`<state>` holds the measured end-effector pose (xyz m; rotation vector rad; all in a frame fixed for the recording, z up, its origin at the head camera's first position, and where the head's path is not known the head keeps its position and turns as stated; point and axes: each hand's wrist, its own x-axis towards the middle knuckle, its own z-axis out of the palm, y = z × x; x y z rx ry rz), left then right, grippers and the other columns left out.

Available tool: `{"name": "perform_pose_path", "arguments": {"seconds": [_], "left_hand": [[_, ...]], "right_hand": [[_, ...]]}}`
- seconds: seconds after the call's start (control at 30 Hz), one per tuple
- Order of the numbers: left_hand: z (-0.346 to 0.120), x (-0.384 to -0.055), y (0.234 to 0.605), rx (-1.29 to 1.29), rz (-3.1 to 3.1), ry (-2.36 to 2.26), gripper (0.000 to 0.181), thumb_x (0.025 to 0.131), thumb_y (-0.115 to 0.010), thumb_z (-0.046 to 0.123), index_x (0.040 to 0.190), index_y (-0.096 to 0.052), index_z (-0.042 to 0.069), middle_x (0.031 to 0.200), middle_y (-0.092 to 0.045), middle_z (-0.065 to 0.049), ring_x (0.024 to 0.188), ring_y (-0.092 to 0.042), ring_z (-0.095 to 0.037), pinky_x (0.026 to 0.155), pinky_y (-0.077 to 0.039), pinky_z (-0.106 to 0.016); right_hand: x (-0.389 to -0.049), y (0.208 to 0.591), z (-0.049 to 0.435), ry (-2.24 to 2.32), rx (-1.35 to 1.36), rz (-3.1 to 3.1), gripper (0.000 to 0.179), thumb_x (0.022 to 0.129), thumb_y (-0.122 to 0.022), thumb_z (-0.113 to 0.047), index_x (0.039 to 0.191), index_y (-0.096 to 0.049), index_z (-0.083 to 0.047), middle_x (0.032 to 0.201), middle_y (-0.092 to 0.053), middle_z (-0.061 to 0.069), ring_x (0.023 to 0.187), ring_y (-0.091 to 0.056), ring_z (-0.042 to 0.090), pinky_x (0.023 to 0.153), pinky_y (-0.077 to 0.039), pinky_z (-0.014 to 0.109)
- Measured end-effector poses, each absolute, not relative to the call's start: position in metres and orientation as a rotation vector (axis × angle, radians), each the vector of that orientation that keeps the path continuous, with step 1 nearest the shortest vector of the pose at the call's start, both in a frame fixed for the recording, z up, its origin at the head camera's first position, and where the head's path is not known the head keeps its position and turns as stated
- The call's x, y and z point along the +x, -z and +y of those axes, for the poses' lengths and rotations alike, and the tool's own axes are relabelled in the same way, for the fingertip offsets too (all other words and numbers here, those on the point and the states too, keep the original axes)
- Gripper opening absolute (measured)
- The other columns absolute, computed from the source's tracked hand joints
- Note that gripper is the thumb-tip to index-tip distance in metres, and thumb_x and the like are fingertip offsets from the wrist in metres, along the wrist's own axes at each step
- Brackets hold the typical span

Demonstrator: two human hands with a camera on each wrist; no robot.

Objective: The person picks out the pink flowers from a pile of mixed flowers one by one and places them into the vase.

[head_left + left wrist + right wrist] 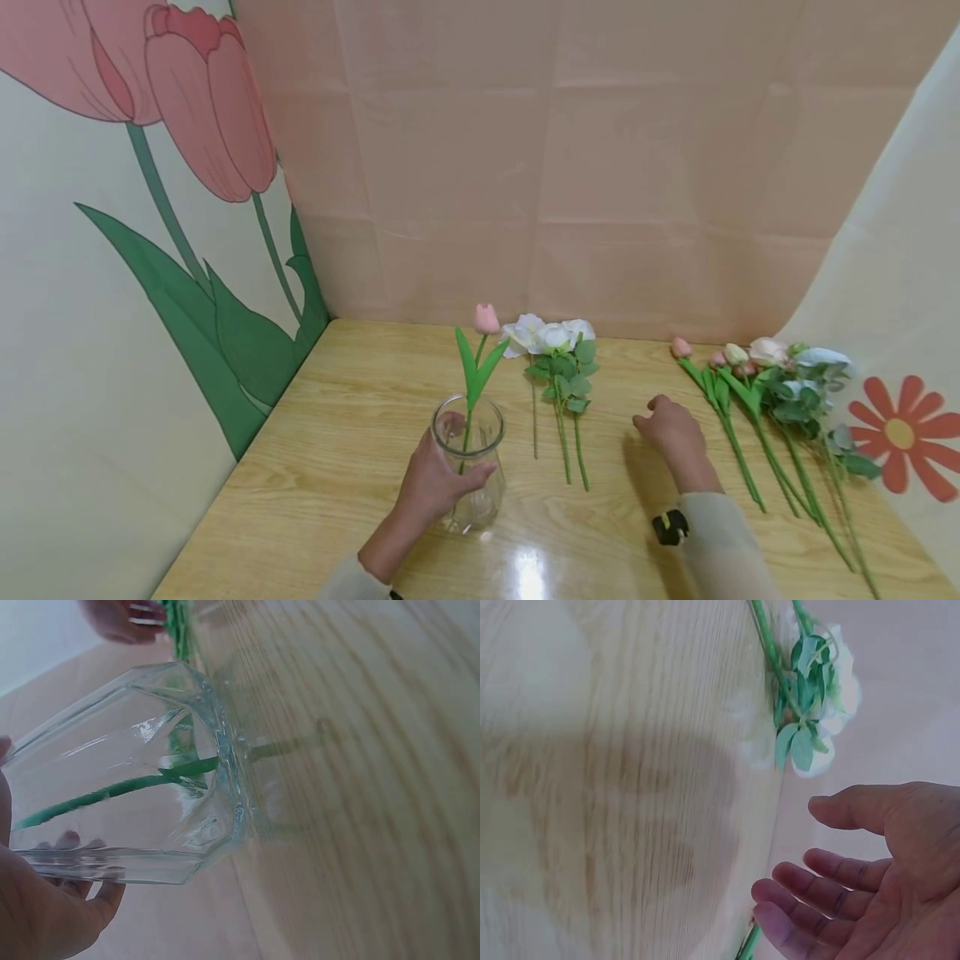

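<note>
My left hand (438, 479) grips a clear glass vase (480, 500) around its side, just under the rim. One pink tulip (486, 320) with two green leaves stands in the vase, its head above the rim. In the left wrist view the tulip's green stem (97, 796) runs down to the base of the vase (157, 864). Above the table, between two groups of flowers, is my right hand (673, 433). The right wrist view shows that hand (870, 892) holding nothing, its fingers loosely bent and the thumb apart.
White flowers (555, 336) with green stems lie behind and right of the vase. At the right side of the wooden table (337, 433) lie pink tulips (681, 347), a pale tulip (736, 354) and leafy stems (806, 408). A pink backdrop (540, 167) stands at the back.
</note>
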<state>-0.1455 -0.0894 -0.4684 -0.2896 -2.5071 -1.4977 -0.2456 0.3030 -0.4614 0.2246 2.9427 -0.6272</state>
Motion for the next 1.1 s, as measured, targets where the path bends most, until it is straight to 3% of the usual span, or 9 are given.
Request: {"name": "perform_pose_path", "arguments": {"seconds": [0.33, 0.57, 1.1], "left_hand": [[-0.090, -0.145, 0.469, -0.297, -2.497, 1.483, 0.083, 0.073, -0.085, 0.053, 0.137, -0.049, 0.014, 0.132, -0.060, -0.014, 0.122, -0.059, -0.039, 0.099, -0.049, -0.062], [-0.090, -0.147, 0.470, -0.298, -2.502, 1.476, 0.083, 0.073, -0.085, 0.053, 0.137, -0.048, 0.017, 0.132, -0.060, -0.012, 0.122, -0.059, -0.037, 0.098, -0.049, -0.061], [-0.089, -0.146, 0.470, -0.306, -2.489, 1.477, 0.082, 0.072, -0.085, 0.054, 0.135, -0.050, 0.015, 0.130, -0.061, -0.011, 0.120, -0.060, -0.036, 0.097, -0.050, -0.059]], "right_hand": [[-0.241, 0.463, 0.320, 0.634, 0.228, 2.952, 0.061, 0.100, -0.056, -0.032, 0.134, -0.045, 0.017, 0.128, -0.053, 0.041, 0.109, -0.056, 0.056, 0.081, -0.051, 0.061], [-0.242, 0.466, 0.333, 0.609, 0.248, 2.932, 0.063, 0.100, -0.057, -0.033, 0.135, -0.044, 0.018, 0.127, -0.054, 0.041, 0.108, -0.056, 0.056, 0.080, -0.051, 0.060], [-0.244, 0.471, 0.358, 0.573, 0.222, 2.914, 0.070, 0.099, -0.056, -0.034, 0.132, -0.040, 0.025, 0.125, -0.050, 0.046, 0.109, -0.052, 0.061, 0.089, -0.047, 0.065]]}}
